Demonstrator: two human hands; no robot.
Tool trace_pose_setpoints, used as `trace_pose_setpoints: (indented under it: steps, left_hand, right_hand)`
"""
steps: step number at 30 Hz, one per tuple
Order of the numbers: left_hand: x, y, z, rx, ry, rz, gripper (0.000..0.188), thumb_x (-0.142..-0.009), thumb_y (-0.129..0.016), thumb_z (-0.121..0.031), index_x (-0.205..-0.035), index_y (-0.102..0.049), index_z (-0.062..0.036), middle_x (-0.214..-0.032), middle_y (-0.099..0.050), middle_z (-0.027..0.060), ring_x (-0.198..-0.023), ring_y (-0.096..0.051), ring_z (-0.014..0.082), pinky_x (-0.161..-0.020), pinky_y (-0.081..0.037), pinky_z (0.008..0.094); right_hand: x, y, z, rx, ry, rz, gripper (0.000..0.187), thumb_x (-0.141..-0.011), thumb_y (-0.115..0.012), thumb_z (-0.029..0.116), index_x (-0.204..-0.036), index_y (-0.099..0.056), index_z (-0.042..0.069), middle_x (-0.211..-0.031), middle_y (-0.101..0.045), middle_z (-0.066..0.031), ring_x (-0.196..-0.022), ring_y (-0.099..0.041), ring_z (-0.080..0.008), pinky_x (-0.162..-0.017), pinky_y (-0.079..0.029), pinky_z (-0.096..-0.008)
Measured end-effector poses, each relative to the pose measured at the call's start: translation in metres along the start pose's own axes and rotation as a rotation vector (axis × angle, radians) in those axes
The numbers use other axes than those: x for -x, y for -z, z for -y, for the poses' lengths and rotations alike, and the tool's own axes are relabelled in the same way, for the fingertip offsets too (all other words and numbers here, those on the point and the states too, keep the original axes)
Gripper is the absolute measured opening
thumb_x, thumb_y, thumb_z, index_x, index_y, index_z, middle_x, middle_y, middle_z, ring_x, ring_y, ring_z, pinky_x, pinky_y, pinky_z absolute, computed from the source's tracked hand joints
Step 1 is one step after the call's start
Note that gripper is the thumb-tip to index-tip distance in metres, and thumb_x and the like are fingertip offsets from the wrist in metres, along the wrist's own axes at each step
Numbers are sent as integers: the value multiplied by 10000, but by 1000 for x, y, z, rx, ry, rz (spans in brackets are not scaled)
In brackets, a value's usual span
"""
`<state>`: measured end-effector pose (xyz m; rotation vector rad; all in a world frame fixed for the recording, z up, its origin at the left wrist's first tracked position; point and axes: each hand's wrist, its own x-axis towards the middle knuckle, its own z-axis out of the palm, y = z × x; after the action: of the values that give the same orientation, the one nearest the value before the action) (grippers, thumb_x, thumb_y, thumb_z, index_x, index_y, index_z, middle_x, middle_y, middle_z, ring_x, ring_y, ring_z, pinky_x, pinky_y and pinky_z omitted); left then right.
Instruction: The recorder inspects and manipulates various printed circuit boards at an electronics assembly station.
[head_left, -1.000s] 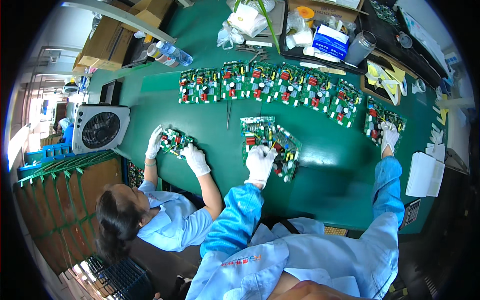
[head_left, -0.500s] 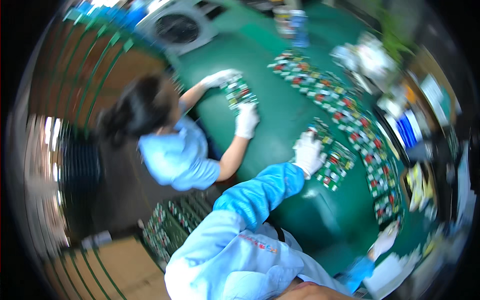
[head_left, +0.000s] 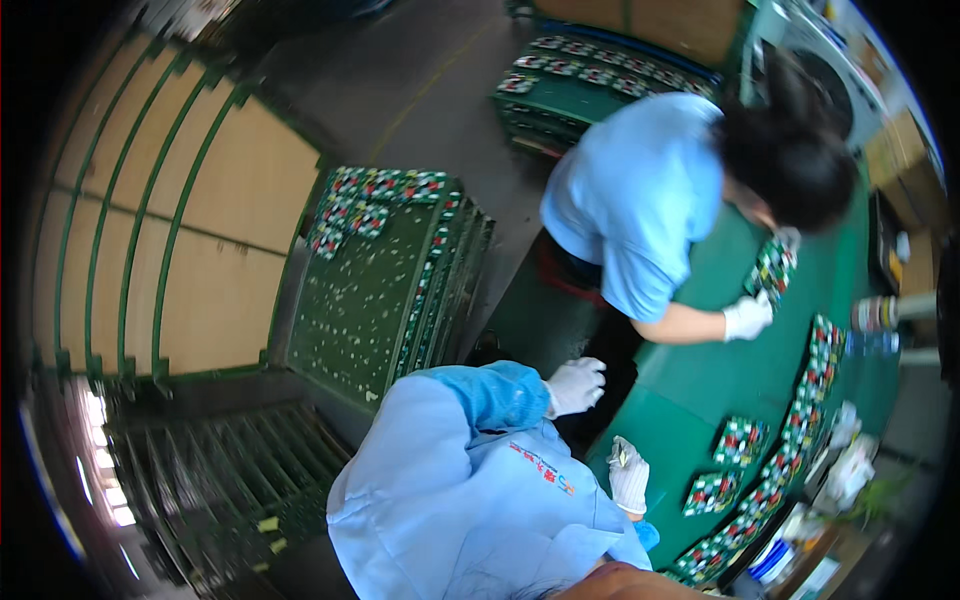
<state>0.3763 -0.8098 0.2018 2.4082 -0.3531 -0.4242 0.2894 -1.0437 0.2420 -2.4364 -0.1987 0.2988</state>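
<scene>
My left hand (head_left: 575, 388), in a white glove and blue sleeve cover, hovers off the table's near edge. Its fingers are loosely bent and apart, with nothing visible in them. My right hand (head_left: 629, 480), also gloved, is over the green table edge with its fingers curled together. A small yellowish bit shows at the fingertips, too small to name. Two separate circuit boards, one upper (head_left: 741, 441) and one lower (head_left: 712, 493), lie on the table right of that hand. Beyond them runs a long row of circuit boards (head_left: 800, 425).
Left of me stands a stack of green trays (head_left: 365, 290), some circuit boards on the top one. A co-worker (head_left: 640, 190) in light blue handles a circuit board (head_left: 773, 270) at the table. Racks (head_left: 190, 200) stand far left; another board-laden stack (head_left: 560, 95) is behind the co-worker.
The view has swung left, bringing the tray stack into sight. My left hand has left the circuit boards on the table. My right hand has come away from the row's near end.
</scene>
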Motion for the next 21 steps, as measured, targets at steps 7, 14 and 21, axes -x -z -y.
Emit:
trace_pose_setpoints:
  steps: [7,14,21]
  left_hand:
    - [99,77,194,139,696,-459,219,-828,-633,-319,-884,-688,-114,-1100,-629,114,-1037,-586,325,-893,-482,436]
    - [202,128,361,355,817,-663,205,-832,-639,-302,-873,-670,-103,-1016,-644,121,-963,-607,339,-852,-490,443]
    - [265,220,519,283,1100,-1085,477,-857,-637,-337,-1207,-574,-19,-1160,-612,216,-1085,-583,349,-943,-464,410]
  right_hand:
    - [-124,-56,125,100,204,265,217,-861,-600,71,-1070,-657,64,-851,-689,-162,-740,-678,-301,-664,-545,-390]
    - [-224,-183,298,127,474,316,230,-842,-640,110,-1070,-655,89,-920,-681,-167,-810,-659,-350,-696,-533,-420]
    - [-307,-265,414,279,656,529,341,-780,-571,70,-1115,-616,119,-952,-647,-146,-863,-638,-346,-723,-525,-431]
